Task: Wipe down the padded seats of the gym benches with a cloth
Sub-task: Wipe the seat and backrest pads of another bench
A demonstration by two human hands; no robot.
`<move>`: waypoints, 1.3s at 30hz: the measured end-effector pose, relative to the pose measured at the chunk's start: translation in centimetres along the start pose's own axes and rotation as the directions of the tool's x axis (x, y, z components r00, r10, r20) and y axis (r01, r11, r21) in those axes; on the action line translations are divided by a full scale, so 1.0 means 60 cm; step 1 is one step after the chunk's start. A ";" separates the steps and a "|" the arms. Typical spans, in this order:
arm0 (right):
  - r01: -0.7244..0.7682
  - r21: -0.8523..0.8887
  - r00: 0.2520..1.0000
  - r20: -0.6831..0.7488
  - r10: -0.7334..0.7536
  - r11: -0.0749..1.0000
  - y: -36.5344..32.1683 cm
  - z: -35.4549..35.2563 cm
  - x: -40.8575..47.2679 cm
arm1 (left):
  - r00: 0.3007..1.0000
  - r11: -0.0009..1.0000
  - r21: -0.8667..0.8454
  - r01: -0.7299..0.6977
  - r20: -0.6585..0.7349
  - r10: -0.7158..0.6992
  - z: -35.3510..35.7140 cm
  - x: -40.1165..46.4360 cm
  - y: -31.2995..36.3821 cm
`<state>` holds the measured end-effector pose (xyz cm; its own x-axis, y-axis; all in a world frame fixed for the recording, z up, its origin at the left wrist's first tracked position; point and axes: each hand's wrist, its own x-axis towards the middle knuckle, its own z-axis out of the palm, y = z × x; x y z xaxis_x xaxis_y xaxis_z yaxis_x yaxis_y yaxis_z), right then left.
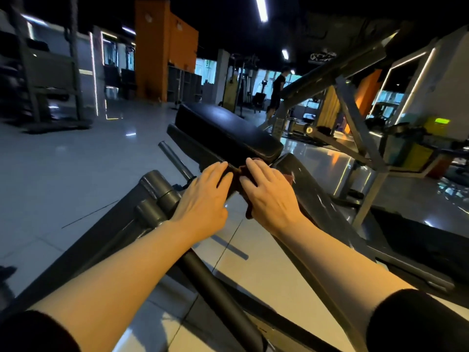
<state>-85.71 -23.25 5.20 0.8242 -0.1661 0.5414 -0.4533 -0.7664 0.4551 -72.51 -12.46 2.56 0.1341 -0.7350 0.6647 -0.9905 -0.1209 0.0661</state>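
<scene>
Both hands lie flat, fingers straight, at the near end of the black padded vinyl bench seat [225, 130], which runs off toward eleven o'clock. The left hand [203, 196] rests on the dark frame below the pad. The right hand [269, 194] presses a dark reddish-brown cloth [241, 174], apparently bunched beneath the palm, against the seat's edge, a corner hanging toward six o'clock.

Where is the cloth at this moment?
In the head view, the cloth lies mid-frame under the right hand, beside the left hand, at the near end of the black seat pad.
</scene>
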 end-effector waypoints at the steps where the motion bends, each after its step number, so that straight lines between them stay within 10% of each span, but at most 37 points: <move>1: -0.006 0.012 1.000 0.022 0.006 1.000 -0.004 -0.002 0.000 | 1.000 1.000 -0.003 0.005 -0.007 -0.005 -0.005 -0.007 0.005; 23: 0.048 0.315 0.923 -0.377 0.078 0.948 0.079 -0.004 0.022 | 0.962 0.963 -0.048 0.265 -0.049 -0.267 0.003 0.039 0.111; 34: 0.018 0.299 0.920 -0.379 0.101 0.954 0.102 0.000 0.008 | 0.959 0.965 -0.044 0.257 -0.112 -0.261 -0.006 0.051 0.119; 39: -0.087 0.580 0.976 -0.115 0.187 0.810 0.114 0.032 -0.034 | 0.964 0.972 -0.111 0.206 -0.149 -0.221 0.017 0.055 0.160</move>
<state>-89.84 -29.37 5.87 0.6807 -0.2339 0.6942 -0.2421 -0.9662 -0.0882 -81.53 -16.72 4.65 0.3437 -0.5821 0.7369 -0.9388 -0.1948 0.2841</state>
